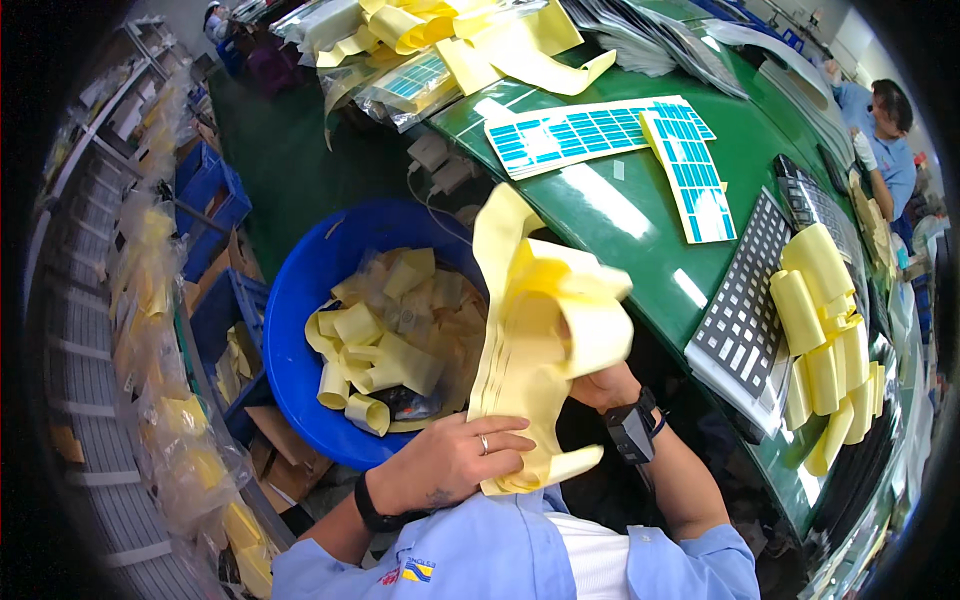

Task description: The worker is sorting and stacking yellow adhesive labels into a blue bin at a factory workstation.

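A bunch of curled yellow paper sheets [510,350] is held up in front of my body, over the right rim of a blue tub [290,400]. My left hand [470,455], with a ring on one finger, pinches the lower left edge of the sheets. On the other side, my right hand [603,386] is closed at their right edge; the curling paper hides most of its fingers. Inside the tub lie crumpled yellow paper strips [360,330] and clear plastic.
The green table [640,260] bears teal-and-white label sheets [690,180], a black sheet with white squares [745,300], and yellow paper rolls [825,350]. More yellow paper [510,50] is heaped at its far left. Blue crates [210,195] stand left. A co-worker [875,130] is at far right.
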`<state>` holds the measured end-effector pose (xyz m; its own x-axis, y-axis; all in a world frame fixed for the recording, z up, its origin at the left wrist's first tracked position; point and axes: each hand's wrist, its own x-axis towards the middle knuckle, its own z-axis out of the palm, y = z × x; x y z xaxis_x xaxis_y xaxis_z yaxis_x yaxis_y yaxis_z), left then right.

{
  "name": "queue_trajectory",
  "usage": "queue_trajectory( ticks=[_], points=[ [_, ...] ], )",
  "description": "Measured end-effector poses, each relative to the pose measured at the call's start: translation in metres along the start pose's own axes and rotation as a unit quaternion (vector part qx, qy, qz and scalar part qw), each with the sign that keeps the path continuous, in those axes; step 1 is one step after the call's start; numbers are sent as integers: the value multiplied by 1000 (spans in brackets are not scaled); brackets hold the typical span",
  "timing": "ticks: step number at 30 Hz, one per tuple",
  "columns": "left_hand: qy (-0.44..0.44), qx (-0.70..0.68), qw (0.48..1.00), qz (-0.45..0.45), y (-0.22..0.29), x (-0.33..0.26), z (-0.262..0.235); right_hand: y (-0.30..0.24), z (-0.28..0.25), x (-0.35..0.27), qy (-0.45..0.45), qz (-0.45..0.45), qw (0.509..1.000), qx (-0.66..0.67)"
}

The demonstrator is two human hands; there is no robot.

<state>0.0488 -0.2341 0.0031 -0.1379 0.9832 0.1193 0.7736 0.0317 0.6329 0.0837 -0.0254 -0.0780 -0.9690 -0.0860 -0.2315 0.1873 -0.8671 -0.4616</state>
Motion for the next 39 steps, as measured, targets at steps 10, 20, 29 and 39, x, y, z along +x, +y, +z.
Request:
queue_trajectory(
  ticks=[10,20,29,39],
  points=[
    [152,-326,923,-139,-24,-19,-56,-12,-8,-10,-28,-63,997,-19],
    [334,-334,853,-219,-15,37,-19,-14,20,-16,-19,-76,994,70],
    [313,-138,921,-185,-7,43,-31,-10,16,-17,-23,-61,987,149],
    [357,-83,911,-186,-11,51,-25,-7,-2,-44,-29,-44,983,176]
  ],
)
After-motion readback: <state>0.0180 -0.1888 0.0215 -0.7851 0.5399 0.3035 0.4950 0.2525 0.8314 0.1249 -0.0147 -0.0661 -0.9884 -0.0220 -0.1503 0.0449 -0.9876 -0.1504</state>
